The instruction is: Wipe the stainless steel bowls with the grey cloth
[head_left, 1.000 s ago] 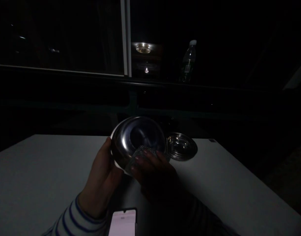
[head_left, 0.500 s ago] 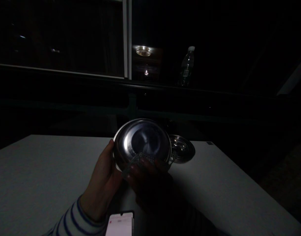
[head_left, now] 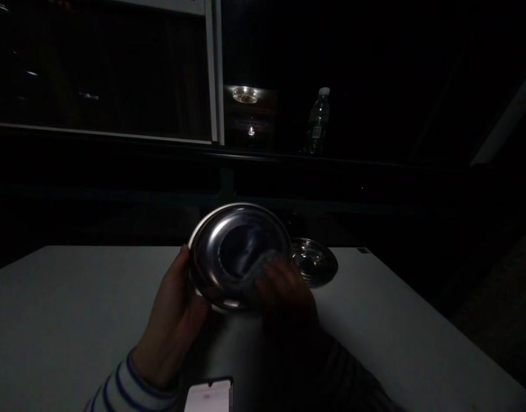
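Note:
A shiny stainless steel bowl point(head_left: 222, 246) is held tilted above the table, its round base area facing me. My left hand point(head_left: 172, 315) grips its left rim, thumb along the edge and the other fingers mostly hidden behind. Against the lower right of the bowl's surface, my right hand point(head_left: 288, 294) presses a bunched cloth point(head_left: 259, 268), dark and smeared by motion. The fingers are curled over this cloth. Just right of the held bowl, another metal bowl or a small stack point(head_left: 316, 263) rests on the table.
The white table point(head_left: 95, 309) spans the foreground. A phone with a lit screen point(head_left: 209, 397) is at the near edge, between my forearms. Beyond the table, a clear plastic bottle point(head_left: 318, 123) stands near a dark window with a pale frame point(head_left: 215, 74). The light is very dim.
My right hand and the cloth have moved up and to the right across the bowl. The bowl and left hand have shifted slightly left in view, as has the background.

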Demonstrator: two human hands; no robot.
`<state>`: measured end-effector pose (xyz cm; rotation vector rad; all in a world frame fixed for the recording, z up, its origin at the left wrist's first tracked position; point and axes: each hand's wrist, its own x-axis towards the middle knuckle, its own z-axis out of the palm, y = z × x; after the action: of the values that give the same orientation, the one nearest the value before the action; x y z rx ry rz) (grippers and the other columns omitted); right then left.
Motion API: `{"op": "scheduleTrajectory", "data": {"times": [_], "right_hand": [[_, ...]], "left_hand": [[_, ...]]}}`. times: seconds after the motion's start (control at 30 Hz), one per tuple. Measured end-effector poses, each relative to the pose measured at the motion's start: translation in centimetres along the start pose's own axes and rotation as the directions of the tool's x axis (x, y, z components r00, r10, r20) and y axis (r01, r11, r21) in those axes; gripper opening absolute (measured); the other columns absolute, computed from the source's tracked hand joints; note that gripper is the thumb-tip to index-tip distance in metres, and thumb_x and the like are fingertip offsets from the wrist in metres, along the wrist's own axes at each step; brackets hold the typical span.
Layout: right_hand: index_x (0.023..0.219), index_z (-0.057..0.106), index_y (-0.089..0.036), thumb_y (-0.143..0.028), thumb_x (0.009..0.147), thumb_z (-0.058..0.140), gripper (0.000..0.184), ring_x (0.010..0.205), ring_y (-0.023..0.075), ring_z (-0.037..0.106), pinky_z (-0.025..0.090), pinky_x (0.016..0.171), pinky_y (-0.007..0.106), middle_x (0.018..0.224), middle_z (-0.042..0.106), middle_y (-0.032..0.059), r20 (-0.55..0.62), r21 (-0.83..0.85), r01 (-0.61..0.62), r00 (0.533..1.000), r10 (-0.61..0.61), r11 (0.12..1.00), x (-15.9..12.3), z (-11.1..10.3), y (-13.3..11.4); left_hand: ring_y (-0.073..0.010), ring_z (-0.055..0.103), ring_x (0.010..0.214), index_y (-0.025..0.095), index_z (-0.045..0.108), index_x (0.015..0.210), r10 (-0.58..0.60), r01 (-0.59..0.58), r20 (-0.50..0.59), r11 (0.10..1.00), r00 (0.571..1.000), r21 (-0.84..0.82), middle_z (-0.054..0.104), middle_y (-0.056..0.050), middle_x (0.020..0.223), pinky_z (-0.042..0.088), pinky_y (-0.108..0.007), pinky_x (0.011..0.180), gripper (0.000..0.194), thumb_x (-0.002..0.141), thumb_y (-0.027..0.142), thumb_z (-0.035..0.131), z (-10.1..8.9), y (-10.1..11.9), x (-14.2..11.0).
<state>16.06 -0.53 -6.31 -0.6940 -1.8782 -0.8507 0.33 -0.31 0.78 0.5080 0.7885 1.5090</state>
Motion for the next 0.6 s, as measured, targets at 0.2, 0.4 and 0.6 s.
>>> {"op": "scheduleTrajectory", "data": {"times": [0.2,0.4,0.6], "right_hand": [[0.120,0.046,-0.008,-0.012,0.083,0.036,0.038,0.129,0.0250,0.030,0.038,0.099,0.043,0.125,0.050,0.0137,0.048,-0.071,-0.078,0.996,0.082,0.994,0.4,0.4,0.3],[0.120,0.047,-0.008,-0.016,0.085,0.032,0.039,0.128,0.0217,0.034,0.036,0.101,0.042,0.127,0.050,0.0131,0.130,-0.028,-0.114,0.985,0.117,0.993,0.9,0.4,0.6],[0.120,0.049,-0.010,-0.016,0.085,0.038,0.038,0.129,0.0233,0.031,0.035,0.103,0.041,0.130,0.048,0.0092,0.107,-0.042,-0.098,0.989,0.102,0.994,0.7,0.5,-1.1]], "left_hand": [[-0.0115,0.060,0.052,0.016,0.063,0.079,-0.053,0.051,-0.036,0.997,0.998,-0.059,0.067,0.001,0.063,0.047,-0.021,0.051,0.021,0.085,0.017,0.043,0.4,-0.6,0.1],[-0.0128,0.062,0.055,0.014,0.064,0.080,-0.062,0.062,-0.004,0.998,0.998,0.019,0.068,-0.001,0.066,0.047,-0.023,0.055,0.020,0.085,0.019,0.045,0.4,-1.1,0.0],[-0.0111,0.058,0.048,0.014,0.064,0.076,-0.077,0.082,-0.066,0.994,0.995,0.073,0.067,0.000,0.062,0.045,-0.021,0.049,0.019,0.084,0.020,0.047,0.7,-1.3,-0.3]]}}
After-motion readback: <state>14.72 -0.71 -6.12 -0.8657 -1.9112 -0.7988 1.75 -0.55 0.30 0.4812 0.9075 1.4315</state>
